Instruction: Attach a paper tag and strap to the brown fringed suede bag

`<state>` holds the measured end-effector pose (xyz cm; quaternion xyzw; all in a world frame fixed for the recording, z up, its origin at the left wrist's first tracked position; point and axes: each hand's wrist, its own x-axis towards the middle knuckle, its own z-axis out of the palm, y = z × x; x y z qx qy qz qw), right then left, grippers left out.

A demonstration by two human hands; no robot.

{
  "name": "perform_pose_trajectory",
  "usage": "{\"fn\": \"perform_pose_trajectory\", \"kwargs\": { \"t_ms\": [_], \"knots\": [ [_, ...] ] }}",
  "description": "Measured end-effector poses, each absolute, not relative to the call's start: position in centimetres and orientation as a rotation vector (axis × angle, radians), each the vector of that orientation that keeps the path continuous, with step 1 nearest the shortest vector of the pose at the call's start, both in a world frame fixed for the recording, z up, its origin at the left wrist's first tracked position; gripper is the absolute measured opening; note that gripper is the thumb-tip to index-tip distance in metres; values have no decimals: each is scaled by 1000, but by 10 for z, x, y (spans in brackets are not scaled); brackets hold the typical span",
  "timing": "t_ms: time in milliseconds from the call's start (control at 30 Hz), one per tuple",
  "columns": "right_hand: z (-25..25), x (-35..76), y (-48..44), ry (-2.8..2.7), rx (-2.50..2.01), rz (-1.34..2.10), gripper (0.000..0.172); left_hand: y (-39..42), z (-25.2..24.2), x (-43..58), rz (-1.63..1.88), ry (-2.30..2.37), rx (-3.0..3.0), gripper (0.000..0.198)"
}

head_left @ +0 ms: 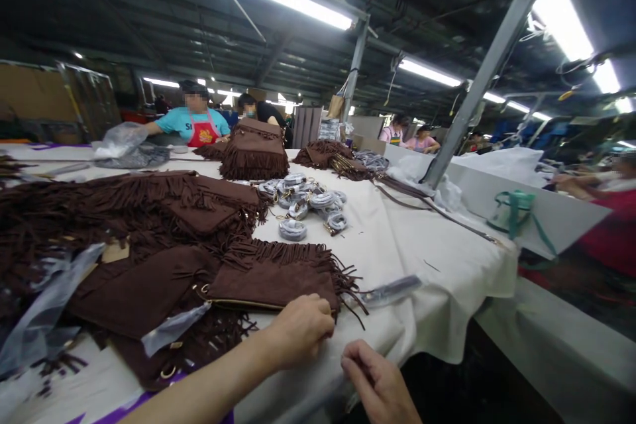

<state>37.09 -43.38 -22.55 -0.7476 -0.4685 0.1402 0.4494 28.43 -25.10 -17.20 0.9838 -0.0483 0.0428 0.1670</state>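
My left hand (304, 330) is closed, its fingertips curled beside the lower right corner of a brown fringed bag (278, 281) with a gold zipper. What its fingers hold, if anything, is too small to tell. Lower down and to the right, my right hand (375, 377) is closed too, thumb against curled forefinger, apart from the left one. Anything between those fingers is hidden. Long brown fringe strips spread from the bag's right end. A second brown bag (149, 285) lies to the left, with gold rings and a strip of clear plastic on it.
Wrapped strap coils (293, 230) lie mid-table behind the bag. More fringed bags (253, 149) are piled at the back and left. A plastic-wrapped strip (392, 291) rests near the edge of the cloth-covered table (368, 245). Co-workers stand across; a metal post (487, 66) rises right.
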Motion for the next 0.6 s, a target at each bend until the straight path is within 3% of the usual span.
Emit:
{"fn": "perform_pose_trajectory", "kwargs": {
  "t_ms": [200, 600],
  "knots": [
    [-240, 407, -464, -1102, -1982, 236, 38, -244, -182, 323, 251, -304, 2736, 18],
    [-225, 452, -421, -1535, -2081, -116, 22, -226, -193, 357, 235, 136, 2736, 30]
  ]
}}
